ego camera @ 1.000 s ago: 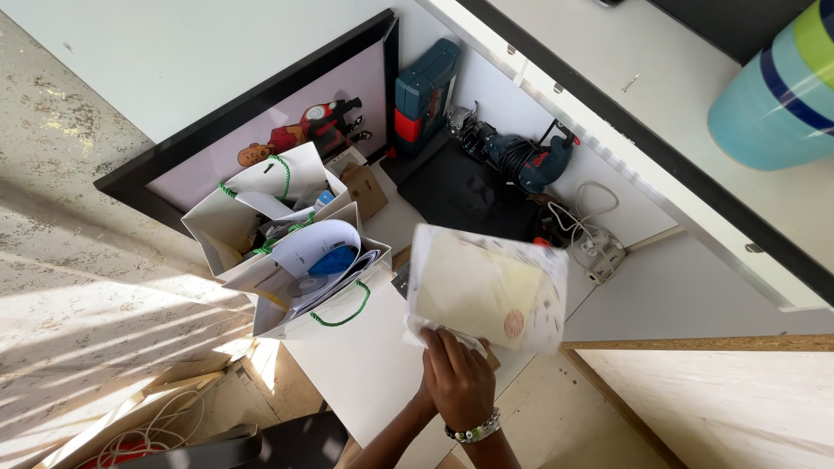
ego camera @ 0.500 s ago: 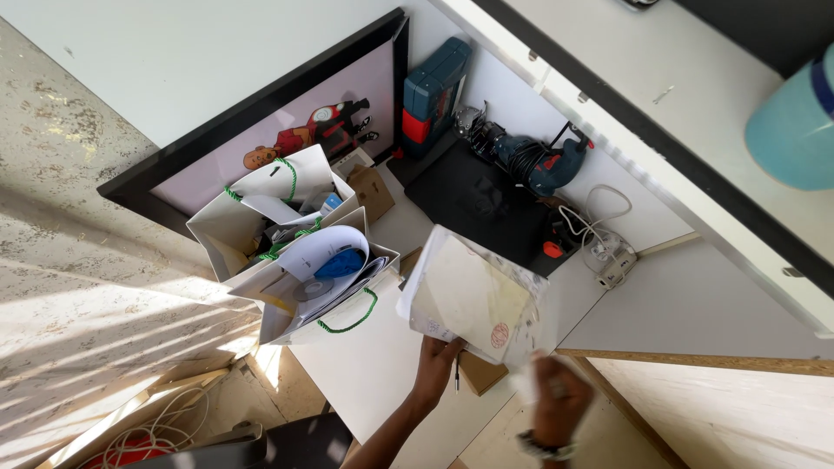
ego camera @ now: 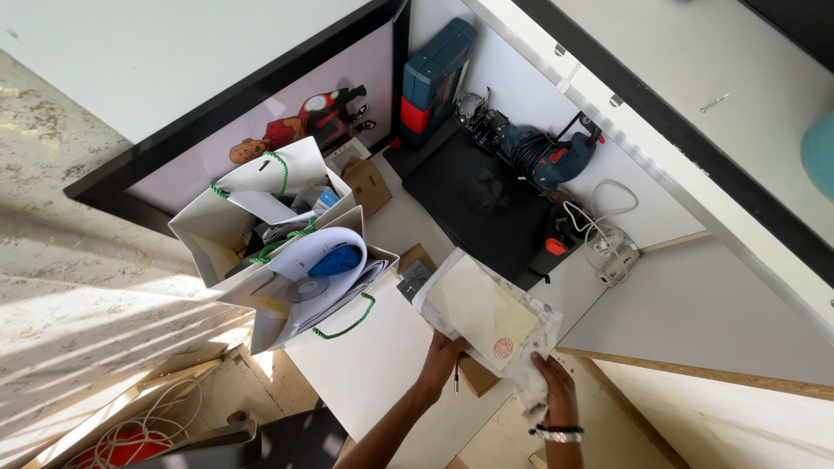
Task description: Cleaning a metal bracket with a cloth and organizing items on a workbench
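Both hands hold a clear plastic sleeve (ego camera: 486, 317) with a cream sheet inside, up over the near edge of a low white shelf (ego camera: 373, 365). The left hand (ego camera: 441, 360) pinches the sleeve's lower left edge from beneath, fingers closed on it, and a thin dark pen-like stick shows just by that hand. The right hand (ego camera: 552, 382) grips the lower right corner, where the plastic bunches; a beaded band sits on that wrist. Both forearms come up from the bottom of the view, the left slanting in from lower left, the right nearly straight.

The step in hand looks like handling the sleeve itself, held flat and tilted toward the viewer, clear of the shelf. Any further move with it would call for a steady two-handed grip, since the plastic is limp and crumples at the right corner.

Just left of the sleeve stand two white paper bags (ego camera: 287, 252) with green cord handles, stuffed with papers, a disc and something blue. Under the sleeve a small brown box (ego camera: 478, 375) peeks out at the shelf's near edge. Toward the far side lie a black case (ego camera: 486, 208), a blue drill (ego camera: 543, 156) with coiled cord, a teal tool case (ego camera: 434, 74) on end and a white power strip (ego camera: 612, 260) near the right edge.
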